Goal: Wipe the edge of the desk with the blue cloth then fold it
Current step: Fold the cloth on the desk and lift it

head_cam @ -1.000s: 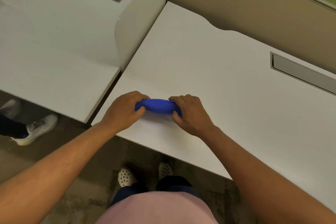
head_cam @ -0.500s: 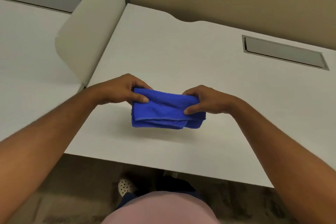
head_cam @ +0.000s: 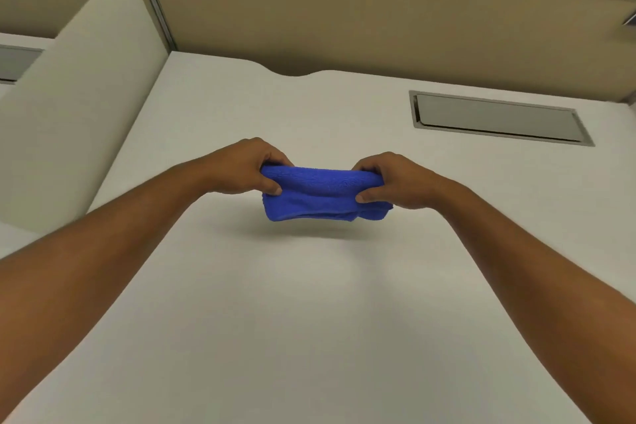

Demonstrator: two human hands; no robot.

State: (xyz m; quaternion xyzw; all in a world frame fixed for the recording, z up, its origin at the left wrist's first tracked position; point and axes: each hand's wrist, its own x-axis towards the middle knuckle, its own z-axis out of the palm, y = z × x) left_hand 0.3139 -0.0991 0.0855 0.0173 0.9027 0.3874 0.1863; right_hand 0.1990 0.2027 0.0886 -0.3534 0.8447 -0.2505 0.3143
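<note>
The white surface [head_cam: 309, 303] fills most of the view, bare all around the blue cloth [head_cam: 323, 194], with wide open room nearer the person and on both sides. Its near edge is cut off below the frame. Beyond the cloth the surface ends at a tan partition wall [head_cam: 344, 21], where its far edge dips in a shallow notch. A rounded white divider panel [head_cam: 79, 107] borders the surface left of the cloth. Beyond and right of the cloth lies a grey recessed slot [head_cam: 499, 119] set into the surface.

The cloth is folded into a thick band and held just above the surface, casting a soft shadow beneath it. The left hand [head_cam: 246, 167] is closed on its left end, thumb pressed on the front. The right hand [head_cam: 392, 181] is closed on its right end likewise. The fingers behind the cloth are hidden.
</note>
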